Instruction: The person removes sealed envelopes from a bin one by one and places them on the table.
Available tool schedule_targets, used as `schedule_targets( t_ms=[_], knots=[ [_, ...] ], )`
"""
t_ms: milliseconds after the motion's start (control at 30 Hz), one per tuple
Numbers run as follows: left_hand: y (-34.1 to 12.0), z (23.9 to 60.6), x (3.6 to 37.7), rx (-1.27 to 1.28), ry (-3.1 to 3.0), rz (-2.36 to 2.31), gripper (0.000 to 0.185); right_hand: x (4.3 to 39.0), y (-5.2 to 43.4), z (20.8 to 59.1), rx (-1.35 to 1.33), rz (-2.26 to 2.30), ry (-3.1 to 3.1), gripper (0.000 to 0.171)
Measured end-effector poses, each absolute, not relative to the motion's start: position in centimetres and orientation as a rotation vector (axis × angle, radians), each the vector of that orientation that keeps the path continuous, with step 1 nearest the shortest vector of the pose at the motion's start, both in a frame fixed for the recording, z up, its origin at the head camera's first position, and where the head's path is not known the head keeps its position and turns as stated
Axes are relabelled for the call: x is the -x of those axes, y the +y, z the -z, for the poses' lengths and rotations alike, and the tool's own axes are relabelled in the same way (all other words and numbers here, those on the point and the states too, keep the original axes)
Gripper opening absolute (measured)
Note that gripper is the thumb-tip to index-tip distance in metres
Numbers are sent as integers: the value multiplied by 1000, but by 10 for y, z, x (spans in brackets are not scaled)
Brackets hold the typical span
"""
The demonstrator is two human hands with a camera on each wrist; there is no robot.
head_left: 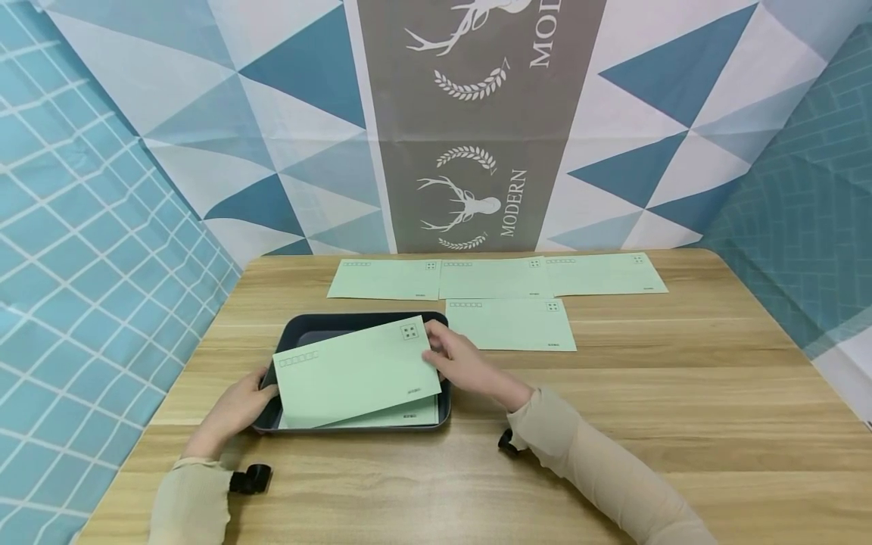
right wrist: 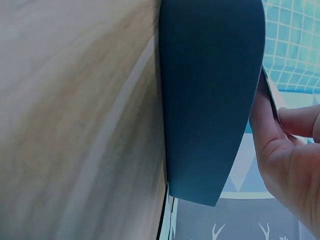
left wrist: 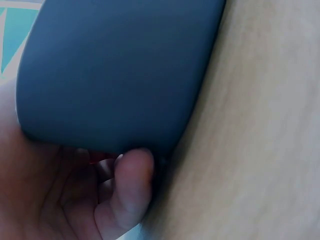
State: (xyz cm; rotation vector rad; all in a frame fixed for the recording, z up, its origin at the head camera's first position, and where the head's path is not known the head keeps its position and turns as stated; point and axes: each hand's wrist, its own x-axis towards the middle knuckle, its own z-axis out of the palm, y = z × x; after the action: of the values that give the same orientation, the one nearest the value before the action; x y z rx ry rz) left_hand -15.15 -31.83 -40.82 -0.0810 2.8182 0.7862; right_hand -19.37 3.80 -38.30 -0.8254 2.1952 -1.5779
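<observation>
Four pale green paper envelopes (head_left: 509,324) lie on the wooden counter (head_left: 681,393); my right hand (head_left: 458,362) pinches a fifth envelope (head_left: 357,369) over the dark rectangular plastic tray (head_left: 444,405), my left hand (head_left: 235,409) gripping its rim, one more envelope (head_left: 409,415) inside.

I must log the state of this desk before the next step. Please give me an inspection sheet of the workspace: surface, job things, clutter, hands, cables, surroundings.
Surface: wooden table, light grain, no marks seen.
Job's things: dark tray near the front left; top green envelope lies tilted over it, a second envelope beneath.
Clutter: four more green envelopes lie flat behind the tray, three in a row, one nearer.
Hands: left hand holds the tray's left edge; right hand pinches the top envelope's right end.
Cables: nothing seen.
Surroundings: patterned cloth backdrop with triangles and deer print; blue grid cloth at both sides.
</observation>
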Motion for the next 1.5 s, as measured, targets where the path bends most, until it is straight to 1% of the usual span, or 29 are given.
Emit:
schedule_targets(
  t_ms=[200,433,800,1067,1500],
  knots=[
    [-316,405,150,82,2804,-768,50,195,42,388,801,1603,2248,28],
    [-316,405,149,62,2819,-766,48,197,47,388,720,1715,2205,31],
    [-315,404,151,83,2810,-773,46,204,55,391,681,1889,2031,46],
    [-316,405,150,89,2797,-776,50,211,64,391,630,1904,2052,40],
    [-316,405,151,98,2781,-794,54,227,89,379,430,2058,2106,32]
  ],
)
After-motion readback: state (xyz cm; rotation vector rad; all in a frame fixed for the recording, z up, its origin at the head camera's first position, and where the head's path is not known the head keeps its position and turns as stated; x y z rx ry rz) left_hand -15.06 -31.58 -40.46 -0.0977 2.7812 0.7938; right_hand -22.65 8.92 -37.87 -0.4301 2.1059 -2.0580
